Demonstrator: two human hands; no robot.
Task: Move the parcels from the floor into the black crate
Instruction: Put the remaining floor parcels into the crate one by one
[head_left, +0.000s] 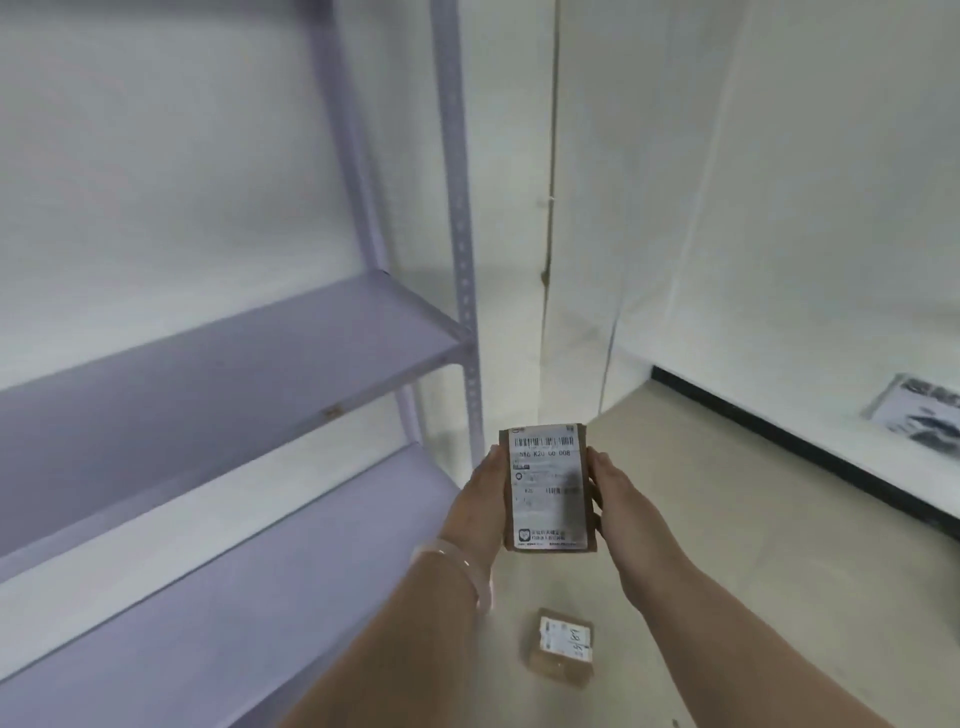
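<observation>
One parcel (548, 488) is clasped by left hand (480, 506) and right hand (621, 501), seemingly mid-carry; the unseen crate must be found next.

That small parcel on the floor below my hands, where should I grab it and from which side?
Come from above and pinch the small parcel across its opposite side edges, thumb on one, fingers on the other. It lies flat on the floor, label up, so its underside is out of reach. The left hand and right hand both hold the bigger parcel, so free one first.
</observation>
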